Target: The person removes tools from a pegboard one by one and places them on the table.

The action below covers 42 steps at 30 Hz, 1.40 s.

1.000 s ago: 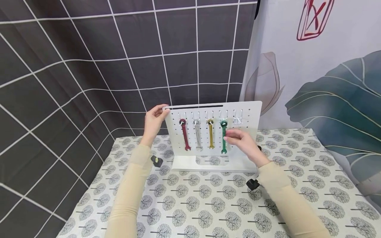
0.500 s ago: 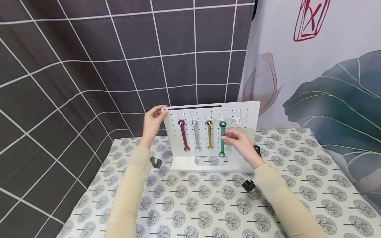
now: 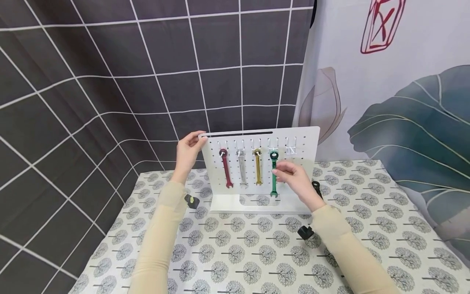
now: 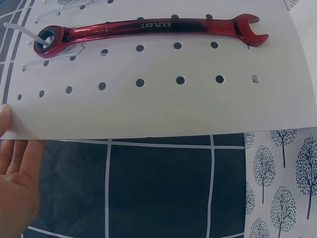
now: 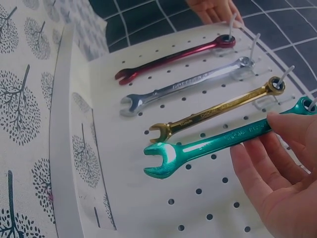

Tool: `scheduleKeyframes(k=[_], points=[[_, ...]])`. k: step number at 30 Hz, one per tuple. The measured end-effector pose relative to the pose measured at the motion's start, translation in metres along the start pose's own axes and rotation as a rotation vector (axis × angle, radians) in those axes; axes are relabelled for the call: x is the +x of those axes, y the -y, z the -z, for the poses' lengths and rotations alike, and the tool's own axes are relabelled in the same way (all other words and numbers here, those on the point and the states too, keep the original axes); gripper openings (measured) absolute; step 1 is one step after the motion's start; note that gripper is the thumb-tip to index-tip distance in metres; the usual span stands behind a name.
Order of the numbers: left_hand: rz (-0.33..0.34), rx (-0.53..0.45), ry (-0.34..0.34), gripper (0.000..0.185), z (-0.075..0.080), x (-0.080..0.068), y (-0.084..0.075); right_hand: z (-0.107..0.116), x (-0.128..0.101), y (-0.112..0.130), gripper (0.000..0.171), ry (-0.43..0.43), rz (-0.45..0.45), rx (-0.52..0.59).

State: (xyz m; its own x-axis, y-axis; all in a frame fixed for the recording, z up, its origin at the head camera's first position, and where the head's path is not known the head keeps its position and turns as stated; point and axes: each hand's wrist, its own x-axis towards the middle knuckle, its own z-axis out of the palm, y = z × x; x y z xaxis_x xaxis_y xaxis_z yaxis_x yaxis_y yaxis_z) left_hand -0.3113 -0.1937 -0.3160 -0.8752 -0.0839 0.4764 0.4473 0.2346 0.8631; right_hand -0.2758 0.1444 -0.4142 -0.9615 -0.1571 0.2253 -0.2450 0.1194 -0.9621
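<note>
My left hand (image 3: 186, 155) grips the upper left corner of a white pegboard (image 3: 216, 183), thumb in front and fingers behind. A green combination wrench (image 5: 213, 144) is pinched at its shaft by my right hand (image 3: 293, 177). Its ring end sits at a hook's tip in the right wrist view, and its open jaw points down, tilted out from the board. Left of it, a red wrench (image 4: 148, 27), a silver wrench (image 5: 188, 84) and a gold wrench (image 5: 223, 108) hang by their ring ends on white hooks.
A bare hook (image 3: 291, 150) is on the board's right side. Beyond my right wrist lies a black ring-ended tool (image 3: 316, 187), partly hidden. The board's base (image 3: 227, 202) stands on a tree-patterned tablecloth (image 3: 242, 245), with a dark grid curtain (image 3: 220, 90) behind.
The green wrench has come down and outward, its lower end swinging away from the board. My right hand moves with it, still pinching the shaft. My left hand keeps its hold on the corner.
</note>
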Motion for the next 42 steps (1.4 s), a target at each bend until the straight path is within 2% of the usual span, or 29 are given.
scheduleKeyframes(k=[15, 31, 36, 42], points=[[0.006, 0.005, -0.005, 0.029, -0.001, -0.001, -0.001, 0.0, -0.005, 0.01, 0.036, -0.046, -0.005, 0.002], [0.016, 0.024, -0.012, 0.028, -0.002, -0.002, -0.002, 0.001, -0.016, 0.021, 0.038, -0.025, 0.01, -0.01], [0.016, 0.024, -0.011, 0.028, -0.001, -0.001, -0.001, 0.004, -0.021, 0.025, 0.038, -0.019, 0.006, -0.026], [0.016, 0.014, -0.002, 0.028, -0.001, -0.001, -0.001, 0.013, -0.025, 0.025, 0.039, -0.056, 0.025, -0.001]])
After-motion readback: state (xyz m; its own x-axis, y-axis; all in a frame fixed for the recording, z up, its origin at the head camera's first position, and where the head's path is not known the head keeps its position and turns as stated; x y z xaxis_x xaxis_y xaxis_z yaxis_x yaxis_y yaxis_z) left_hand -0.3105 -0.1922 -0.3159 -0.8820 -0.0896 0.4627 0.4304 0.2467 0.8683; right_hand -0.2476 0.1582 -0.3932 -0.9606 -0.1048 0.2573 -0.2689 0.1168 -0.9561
